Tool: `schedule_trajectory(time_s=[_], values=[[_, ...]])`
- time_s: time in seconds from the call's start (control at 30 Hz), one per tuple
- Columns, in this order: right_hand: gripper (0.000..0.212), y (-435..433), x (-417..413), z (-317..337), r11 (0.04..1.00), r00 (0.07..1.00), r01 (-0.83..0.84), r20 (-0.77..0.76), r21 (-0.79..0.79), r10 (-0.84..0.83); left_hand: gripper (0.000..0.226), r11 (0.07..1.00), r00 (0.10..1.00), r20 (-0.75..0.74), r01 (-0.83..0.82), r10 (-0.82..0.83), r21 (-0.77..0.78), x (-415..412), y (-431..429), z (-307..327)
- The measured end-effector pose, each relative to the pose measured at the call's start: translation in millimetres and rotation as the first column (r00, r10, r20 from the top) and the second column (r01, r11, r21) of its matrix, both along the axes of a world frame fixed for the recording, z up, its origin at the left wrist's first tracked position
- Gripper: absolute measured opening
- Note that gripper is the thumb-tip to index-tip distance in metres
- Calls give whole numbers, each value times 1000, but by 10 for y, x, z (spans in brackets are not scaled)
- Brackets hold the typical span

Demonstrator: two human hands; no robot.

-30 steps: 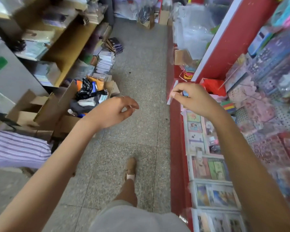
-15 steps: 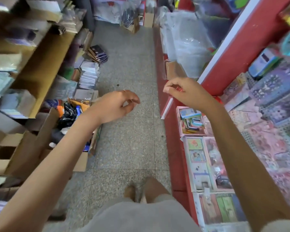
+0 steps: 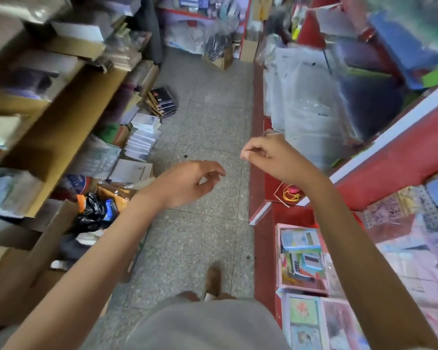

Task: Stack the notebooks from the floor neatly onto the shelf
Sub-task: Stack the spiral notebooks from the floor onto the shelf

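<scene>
Head view: left hand (image 3: pixel 187 183) loosely curled and empty, right hand (image 3: pixel 271 157) with fingers bunched on nothing I can see, I face notebooks (image 3: pixel 143 137) stacked on the floor (image 3: pixel 208 117) beside the shelf (image 3: pixel 61 122); fetching looks unstarted, and next calls for stooping to grip a stack.

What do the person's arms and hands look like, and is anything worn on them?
The left arm and the right arm are bare to the frame edge: no sleeves, gloves or watch show. The left hand wears a thin pale ring on one finger. The right hand shows no jewellery.
</scene>
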State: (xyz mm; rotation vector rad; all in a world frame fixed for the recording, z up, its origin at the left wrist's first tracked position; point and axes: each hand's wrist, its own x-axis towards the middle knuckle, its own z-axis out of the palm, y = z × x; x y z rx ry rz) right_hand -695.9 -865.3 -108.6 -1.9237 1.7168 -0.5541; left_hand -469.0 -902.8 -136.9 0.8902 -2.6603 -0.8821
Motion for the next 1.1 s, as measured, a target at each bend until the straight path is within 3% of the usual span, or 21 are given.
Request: schedule_trajectory(time_s=[0.43,0.73,1.1], values=[[12,-2320,-402,-184,982,985,-171,18,74,170,25,973,976,-17,-217,219,73,-189,-2105,-157],[11,-4528,-164,-267,956,964,-267,36,120,265,21,937,937,-45,-343,346,62,-64,-3989,-242],[14,-6548,-63,-384,870,898,-434,43,233,437,21,873,877,-31,-473,480,116,-75,-5641,-330]])
